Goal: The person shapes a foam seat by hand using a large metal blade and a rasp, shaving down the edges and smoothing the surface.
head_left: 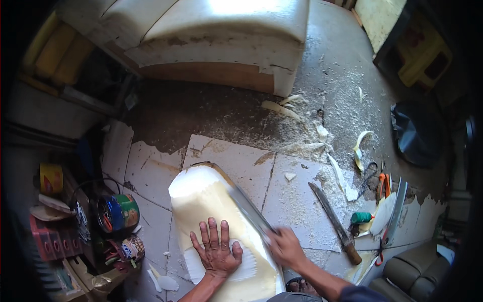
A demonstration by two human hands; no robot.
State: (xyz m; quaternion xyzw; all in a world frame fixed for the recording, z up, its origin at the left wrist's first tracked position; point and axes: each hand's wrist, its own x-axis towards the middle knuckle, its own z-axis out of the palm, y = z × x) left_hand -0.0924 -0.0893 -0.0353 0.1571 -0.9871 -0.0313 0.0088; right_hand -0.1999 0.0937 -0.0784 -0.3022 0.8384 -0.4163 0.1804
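A long, pale yellow foam pad (206, 189) lies before me, its far end and right edge trimmed white. My left hand (220, 251) is spread flat on top of it, pressing near a roughened white patch. Along the pad's right edge runs a long grey-bladed knife (246, 207), with my right hand (287, 247) closed around its near end. The handle is hidden in that fist, and the blade is slightly blurred. To the right, a second knife (327, 214) with a wooden handle rests on the tiles.
Orange-handled pliers (384, 185), large scissors (395, 214) and a green thread spool (360, 217) lie at right. Foam scraps (342, 178) and crumbs litter the floor. A worn cream sofa (221, 35) stands ahead. Tins (118, 211) and a red organizer box (55, 241) crowd the left.
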